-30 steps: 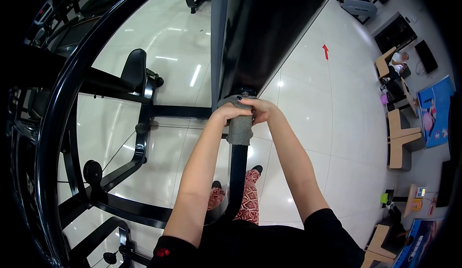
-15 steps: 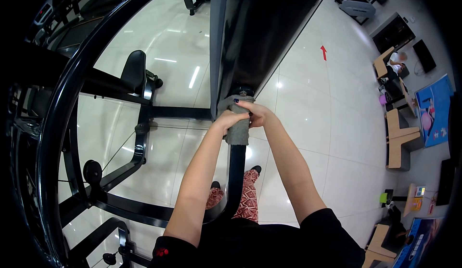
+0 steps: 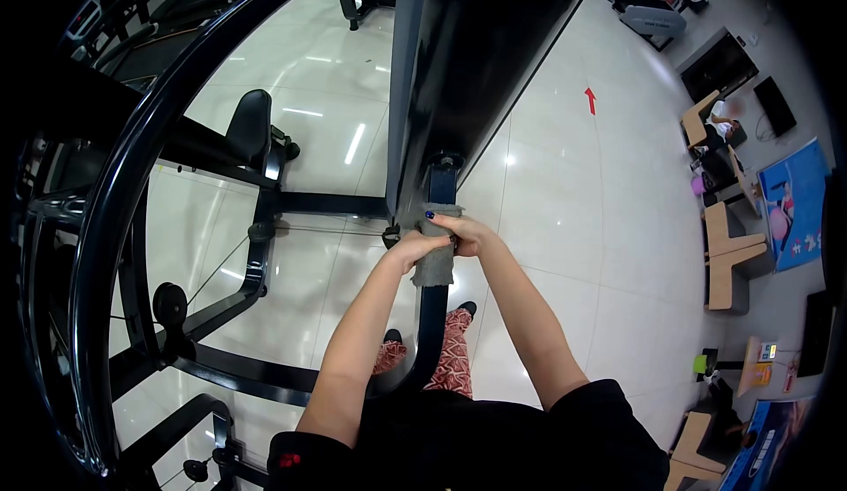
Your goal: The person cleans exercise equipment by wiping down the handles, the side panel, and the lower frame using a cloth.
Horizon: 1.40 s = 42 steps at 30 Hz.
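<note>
A grey cloth (image 3: 433, 266) is wrapped over a dark metal bar (image 3: 432, 314) of a gym machine. My left hand (image 3: 415, 248) presses the cloth from the left side, its thumb lying across the top. From the right, my right hand (image 3: 466, 233) grips the same cloth, thumb with dark nail polish on top; its other fingers are partly hidden behind the bar. Above the cloth, the bar's bare upper end meets a bolt (image 3: 446, 161) beside the tall black column (image 3: 485, 41).
The curved black frame (image 3: 132, 151), a padded seat (image 3: 251, 127) and a pulley (image 3: 169, 303) stand to the left. A red arrow (image 3: 590, 101) marks the tiled floor. At the far right, a seated person (image 3: 722, 125) is near wooden-topped furniture (image 3: 729, 244).
Both hands and the cloth have slid down the bar toward my body, uncovering its upper end near the bolt. The hands stay on the cloth.
</note>
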### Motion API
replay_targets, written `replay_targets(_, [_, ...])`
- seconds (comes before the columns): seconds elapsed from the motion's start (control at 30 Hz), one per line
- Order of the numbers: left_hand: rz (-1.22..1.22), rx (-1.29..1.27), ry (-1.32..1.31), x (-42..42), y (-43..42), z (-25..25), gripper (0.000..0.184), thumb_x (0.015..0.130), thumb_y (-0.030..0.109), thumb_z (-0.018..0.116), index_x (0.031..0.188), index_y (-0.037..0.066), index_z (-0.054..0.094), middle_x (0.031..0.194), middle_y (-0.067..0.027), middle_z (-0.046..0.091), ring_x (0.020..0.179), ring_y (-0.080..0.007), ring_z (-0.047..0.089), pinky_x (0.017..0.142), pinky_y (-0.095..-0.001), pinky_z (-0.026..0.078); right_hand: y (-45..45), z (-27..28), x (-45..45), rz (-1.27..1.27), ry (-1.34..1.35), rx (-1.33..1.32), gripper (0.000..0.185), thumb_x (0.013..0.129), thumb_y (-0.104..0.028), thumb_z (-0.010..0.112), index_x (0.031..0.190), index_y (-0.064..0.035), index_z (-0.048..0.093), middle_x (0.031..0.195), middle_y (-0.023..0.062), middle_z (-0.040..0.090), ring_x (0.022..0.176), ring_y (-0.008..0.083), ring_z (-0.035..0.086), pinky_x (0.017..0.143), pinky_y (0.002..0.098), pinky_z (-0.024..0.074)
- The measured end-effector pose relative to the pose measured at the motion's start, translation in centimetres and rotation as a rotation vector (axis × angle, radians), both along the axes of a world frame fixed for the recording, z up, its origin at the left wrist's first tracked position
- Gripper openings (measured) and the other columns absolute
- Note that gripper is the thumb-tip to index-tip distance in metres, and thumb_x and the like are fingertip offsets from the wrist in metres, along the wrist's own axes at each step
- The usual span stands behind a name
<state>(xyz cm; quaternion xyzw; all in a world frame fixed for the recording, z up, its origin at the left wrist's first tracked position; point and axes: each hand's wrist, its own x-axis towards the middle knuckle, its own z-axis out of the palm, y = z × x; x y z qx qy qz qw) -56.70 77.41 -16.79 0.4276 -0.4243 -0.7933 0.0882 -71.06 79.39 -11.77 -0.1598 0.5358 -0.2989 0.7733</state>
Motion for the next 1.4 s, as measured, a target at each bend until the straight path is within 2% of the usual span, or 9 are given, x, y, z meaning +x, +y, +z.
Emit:
replay_targets(0.03, [-0.006,-0.016,-0.031,0.1,0.5,0.0,0.039,0.08,0.023,0.06,0.109,-0.002,0.053,0.099,-0.0132,0.061,0.087,-0.0213,0.061,0.078,-0.0326,0.048,0.5,0.1,0.2,-0.004,0.006,-0.011,0.065,0.071,-0.034,0.072,0.121,-0.0065,0.042,0.119,0.0113,0.048,0.11,0.0239,0.047,0.095,0.0394,0.0369])
replay_targets(0.2, [-0.005,-0.018,0.064,0.9,2.9,-0.6,0.041,0.08,0.023,0.059,0.111,-0.002,0.051,0.099,-0.013,0.061,0.087,-0.0214,0.061,0.077,-0.0317,0.048,2.7,-1.3,1.3,-0.018,-0.017,-0.049,0.056,0.075,-0.031,0.068,0.12,-0.0071,0.044,0.118,0.0104,0.049,0.107,0.0226,0.049,0.093,0.0386,0.0394])
replay_targets(0.27, [-0.014,0.004,0.067,1.5,4.1,-1.4,0.042,0.081,0.024,0.058,0.112,-0.003,0.05,0.098,-0.0129,0.061,0.087,-0.0215,0.061,0.077,-0.0314,0.048,4.0,-1.2,1.8,-0.063,-0.009,-0.085,0.045,0.077,-0.027,0.066,0.114,-0.0059,0.05,0.11,0.0101,0.055,0.101,0.021,0.053,0.086,0.0374,0.0438])
replay_targets(0.57, [-0.056,-0.113,0.025,3.0,8.9,-2.3,0.06,0.079,0.026,0.059,0.127,0.002,0.034,0.12,-0.01,0.048,0.11,-0.0181,0.047,0.091,-0.0311,0.037,9.9,-5.0,4.3,-0.146,0.029,-0.313,0.041,0.08,-0.031,0.063,0.109,-0.0041,0.054,0.102,0.0064,0.058,0.094,0.0158,0.054,0.08,0.0299,0.0434])
replay_targets(1.03, [-0.179,-0.283,-0.014,5.4,14.5,-3.9,0.06,0.077,0.027,0.061,0.126,0.003,0.037,0.12,-0.01,0.047,0.109,-0.0188,0.047,0.089,-0.0302,0.038,16.5,-7.0,6.7,-0.199,0.042,-0.379,0.033,0.084,-0.024,0.056,0.109,-0.0028,0.053,0.103,0.0056,0.057,0.093,0.0141,0.053,0.081,0.0278,0.0421])
replay_targets(1.13, [-0.191,-0.285,-0.025,5.8,15.1,-3.3,0.059,0.075,0.028,0.063,0.124,0.004,0.041,0.12,-0.0097,0.048,0.108,-0.0186,0.048,0.089,-0.0303,0.039,17.8,-7.2,7.3,-0.229,0.107,-0.354,0.035,0.085,-0.026,0.055,0.111,-0.0033,0.052,0.103,0.0063,0.057,0.094,0.0148,0.053,0.082,0.0282,0.0413])
replay_targets(1.2, [-0.28,-0.341,0.038,6.2,15.3,-2.8,0.073,0.068,0.033,0.068,0.124,-0.002,0.038,0.12,-0.0161,0.045,0.108,-0.0243,0.047,0.09,-0.0326,0.04,18.7,-7.7,7.8,-0.218,0.296,-0.437,0.038,0.086,-0.03,0.051,0.112,-0.0023,0.052,0.105,0.0083,0.057,0.096,0.017,0.053,0.083,0.029,0.0403])
replay_targets(1.33, [-0.255,-0.45,-0.01,6.4,16.1,-3.7,0.066,0.066,0.034,0.069,0.118,-0.001,0.047,0.112,-0.0179,0.052,0.103,-0.0264,0.051,0.088,-0.0331,0.041,19.7,-8.1,8.4,-0.161,0.527,-0.38,0.043,0.086,-0.035,0.049,0.11,-0.0004,0.053,0.106,0.0116,0.057,0.099,0.0207,0.053,0.084,0.03,0.0397])
replay_targets(1.4, [-0.368,-0.541,-0.269,6.8,16.6,-3.3,0.067,0.065,0.042,0.068,0.114,-0.001,0.05,0.11,-0.0196,0.055,0.1,-0.0294,0.055,0.088,-0.0356,0.041,20.3,-7.5,8.8,-0.091,0.688,-0.379,0.046,0.086,-0.037,0.047,0.11,0.0004,0.053,0.107,0.0178,0.057,0.103,0.0255,0.052,0.086,0.0313,0.0387])
